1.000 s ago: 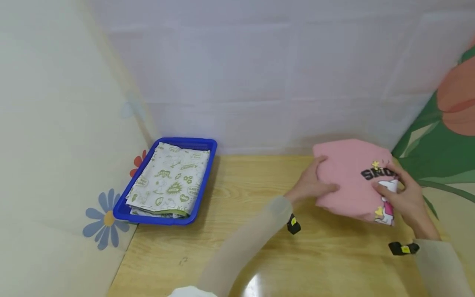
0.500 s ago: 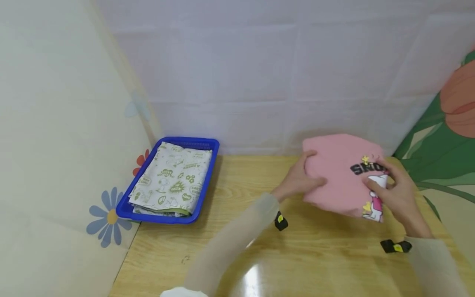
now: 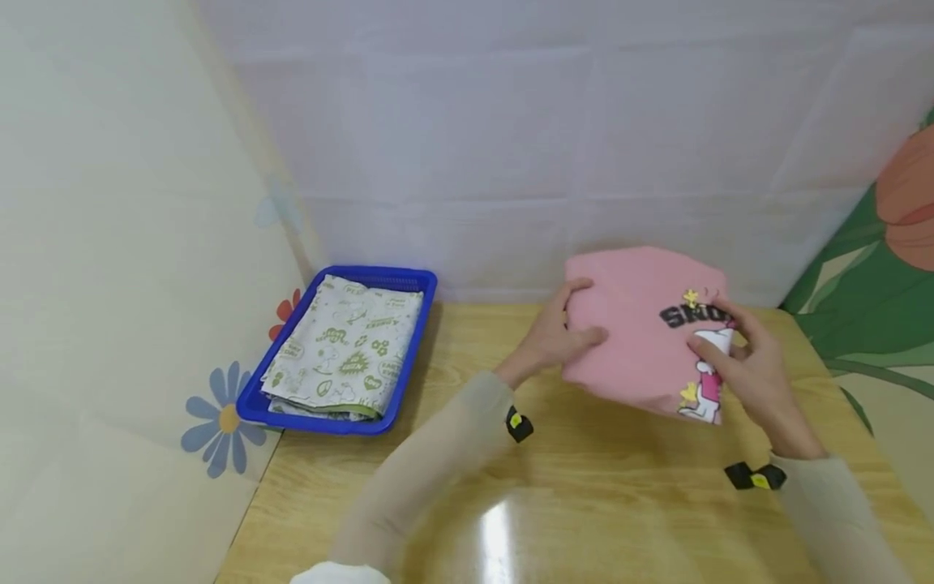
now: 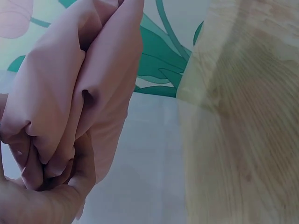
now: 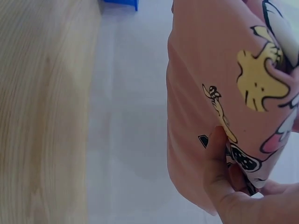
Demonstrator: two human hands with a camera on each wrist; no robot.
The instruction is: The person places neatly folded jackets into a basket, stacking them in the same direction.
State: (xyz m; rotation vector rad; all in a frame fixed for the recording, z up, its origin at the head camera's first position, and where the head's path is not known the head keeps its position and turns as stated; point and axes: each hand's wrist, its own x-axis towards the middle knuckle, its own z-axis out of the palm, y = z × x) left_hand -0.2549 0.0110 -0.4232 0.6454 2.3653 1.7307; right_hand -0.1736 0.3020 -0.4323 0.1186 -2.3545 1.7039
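Observation:
A folded pink cloth (image 3: 627, 324) with black lettering and cartoon figures is held up over the right part of the table. My left hand (image 3: 549, 334) grips its left edge, thumb on the near face; the left wrist view shows thick folded layers between thumb and fingers. On the opposite edge my right hand (image 3: 755, 373) pinches the cloth beside the printed white dog. In the right wrist view the thumb of the right hand (image 5: 233, 200) lies against the printed face. Fingers behind the cloth are mostly hidden.
At the left of the wooden table (image 3: 584, 495) stands a blue basket (image 3: 248, 410). Inside it lies a folded white cloth (image 3: 343, 349) with green print. A pale sheet (image 3: 467, 146) hangs behind, and a flowered wall covering borders the left side.
Both hands have carried the pink cloth leftward and slightly up, keeping their grip on its two edges. The basket has shifted a little in view as the head camera turned.

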